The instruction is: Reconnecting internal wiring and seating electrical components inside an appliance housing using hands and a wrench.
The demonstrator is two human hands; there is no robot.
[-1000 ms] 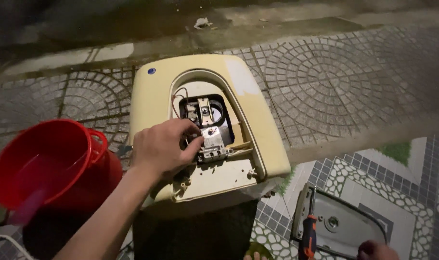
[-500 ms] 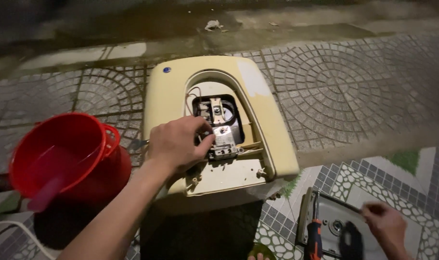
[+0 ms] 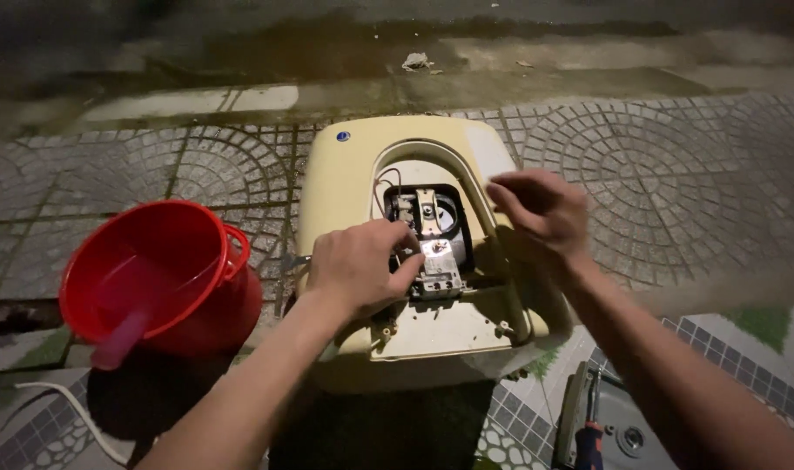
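My left hand point(image 3: 358, 265) resting on the cream appliance casing point(image 3: 345, 187) lying on the paved floor, fingers curled against the exposed metal terminal block point(image 3: 434, 261), my right hand point(image 3: 536, 213) hovering just beside the opening, fingers loosely bent, holding nothing, red bucket point(image 3: 158, 278) near the left.

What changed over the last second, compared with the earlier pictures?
The right hand came up from the grey cover plate on the floor at lower right to the cream appliance, and now hovers over the right edge of its opening, holding nothing visible. The left hand stayed on the metal part in the opening. The red bucket stayed put.
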